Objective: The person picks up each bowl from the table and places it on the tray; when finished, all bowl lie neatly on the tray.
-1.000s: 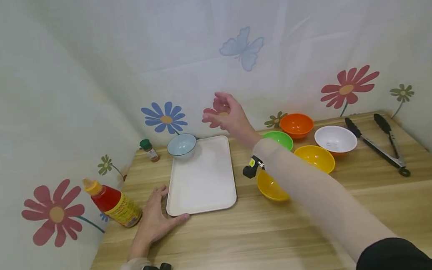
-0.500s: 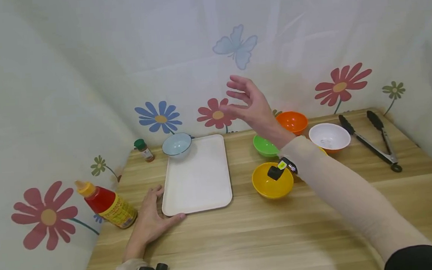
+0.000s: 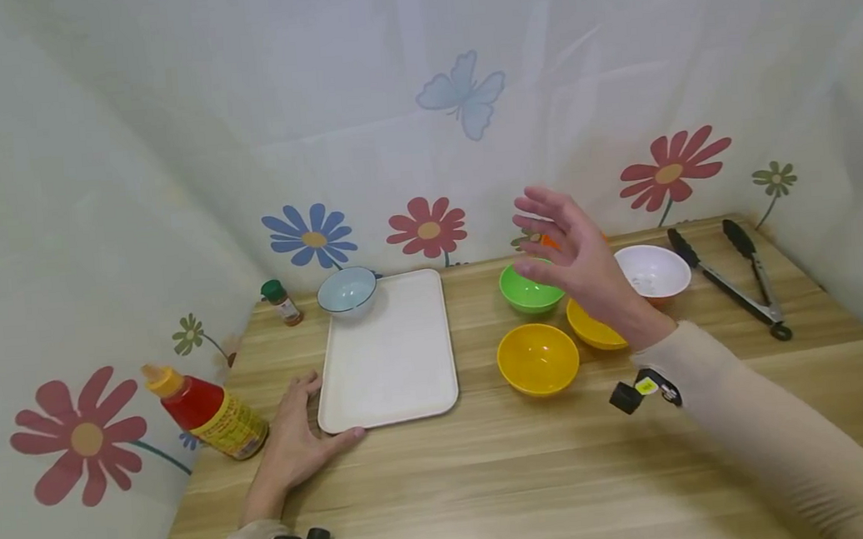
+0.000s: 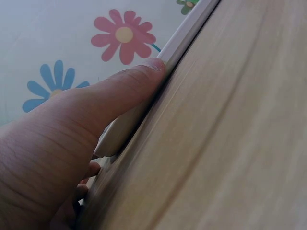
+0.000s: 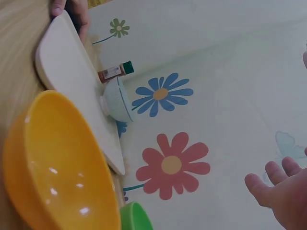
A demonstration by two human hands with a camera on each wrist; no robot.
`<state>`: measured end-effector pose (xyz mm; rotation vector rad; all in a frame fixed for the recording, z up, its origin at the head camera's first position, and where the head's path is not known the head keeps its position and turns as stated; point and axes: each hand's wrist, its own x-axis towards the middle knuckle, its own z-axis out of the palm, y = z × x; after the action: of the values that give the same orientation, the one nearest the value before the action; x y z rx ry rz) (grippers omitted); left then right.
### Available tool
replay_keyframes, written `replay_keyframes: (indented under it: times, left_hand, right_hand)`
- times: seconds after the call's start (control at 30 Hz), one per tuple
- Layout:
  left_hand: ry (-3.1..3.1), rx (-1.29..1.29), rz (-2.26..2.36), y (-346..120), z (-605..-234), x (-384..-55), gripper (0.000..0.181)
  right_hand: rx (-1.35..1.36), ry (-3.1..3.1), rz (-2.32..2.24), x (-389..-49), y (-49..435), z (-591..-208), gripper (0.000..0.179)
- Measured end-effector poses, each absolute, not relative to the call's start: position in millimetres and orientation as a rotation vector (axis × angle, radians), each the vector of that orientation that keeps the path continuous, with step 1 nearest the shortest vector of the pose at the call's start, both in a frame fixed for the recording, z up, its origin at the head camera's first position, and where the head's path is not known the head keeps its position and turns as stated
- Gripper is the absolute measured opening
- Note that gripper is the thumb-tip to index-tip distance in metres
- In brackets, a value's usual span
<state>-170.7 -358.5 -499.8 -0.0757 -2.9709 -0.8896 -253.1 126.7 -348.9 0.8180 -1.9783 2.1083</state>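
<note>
My left hand rests at the near left corner of a white rectangular tray. Its thumb lies straight along the tray's front edge, touching the rim in the left wrist view, while the fingers reach along the left side. A pale blue bowl with a dark rim sits on the tray's far left corner. My right hand, holding nothing, is raised over the bowls at right with its fingers spread and slightly bent. Near it are a green bowl, two yellow bowls and an orange bowl, partly hidden by the hand.
A white bowl stands right of the hand, beside black-tipped tongs lying spread. At left are a red sauce bottle with a yellow label and a small green-capped spice jar. A flowered cloth hangs behind the table.
My right hand has moved right, away from above the tray to over the bowls, rising and then lowering. The left hand stays at the tray's corner. The head view has shifted slightly.
</note>
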Motion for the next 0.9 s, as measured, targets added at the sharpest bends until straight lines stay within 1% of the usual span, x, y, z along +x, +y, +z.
replay_keyframes:
  times: [0.13,0.37,0.67,0.9]
  left_hand:
    - [-2.967,-0.085,-0.887,-359,-501,-170,0.126]
    - [-2.958,-0.09,-0.9,-358,-500,-170,0.124]
    - [-2.971,-0.087,-0.888,-358,-502,-170,0.125]
    - [-2.977,-0.08,-0.873,-358,-501,-170,0.126]
  right_hand:
    - [0.817,-1.977,2.16,-236,143,-370,0.083]
    - [0.74,-2.1,2.15,-214,161,-408,0.085]
    - [0.676,-2.337,2.085,-203,159,-441,0.096]
    - [0.636,-2.471,1.987,-200,155,-454,0.104]
